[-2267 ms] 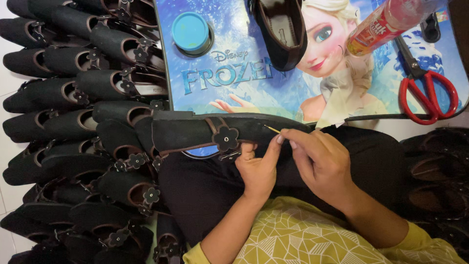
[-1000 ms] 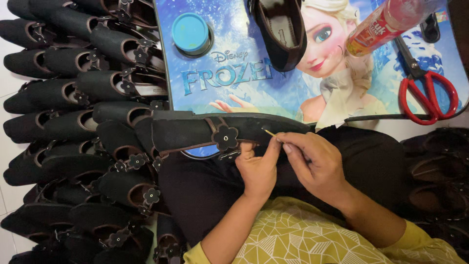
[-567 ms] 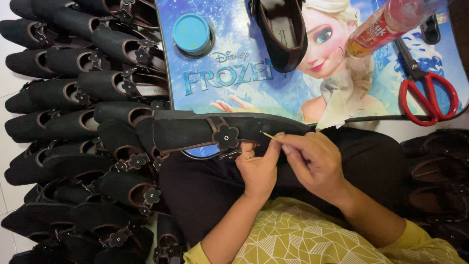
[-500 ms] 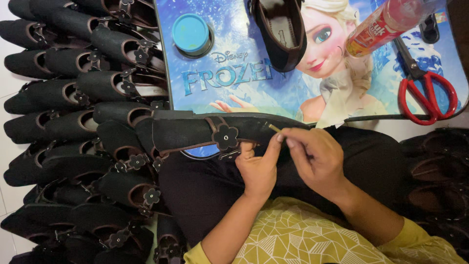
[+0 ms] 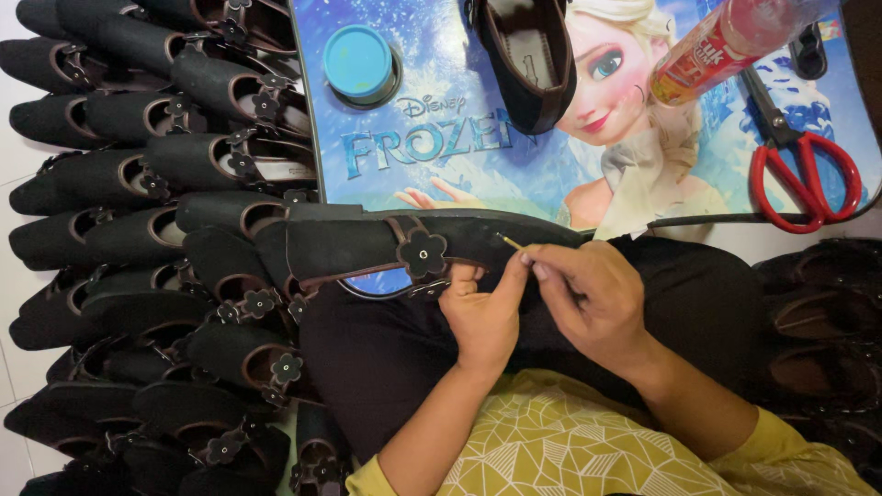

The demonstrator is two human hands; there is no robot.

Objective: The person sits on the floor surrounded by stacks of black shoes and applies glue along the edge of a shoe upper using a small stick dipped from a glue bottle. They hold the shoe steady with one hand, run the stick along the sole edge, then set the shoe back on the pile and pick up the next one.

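Black shoes [image 5: 138,230] are lying stacked beside a picture board [image 5: 514,138]. One shoe [image 5: 404,243] is lying across the lap; the left hand [image 5: 485,317] is steadying its edge, fingers curled. The right hand [image 5: 593,303] is pinching a thin stick [image 5: 508,242] against it.

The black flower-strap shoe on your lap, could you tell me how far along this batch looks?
Done, seemingly: rows of black flower-trimmed shoes lie stacked beside the lap. In hand: the left hand steadies the black strapped shoe with the flower, while the right hand holds a thin pale stick to its edge. Possibly left: a dark shoe on the printed blue board; I cannot tell its state.
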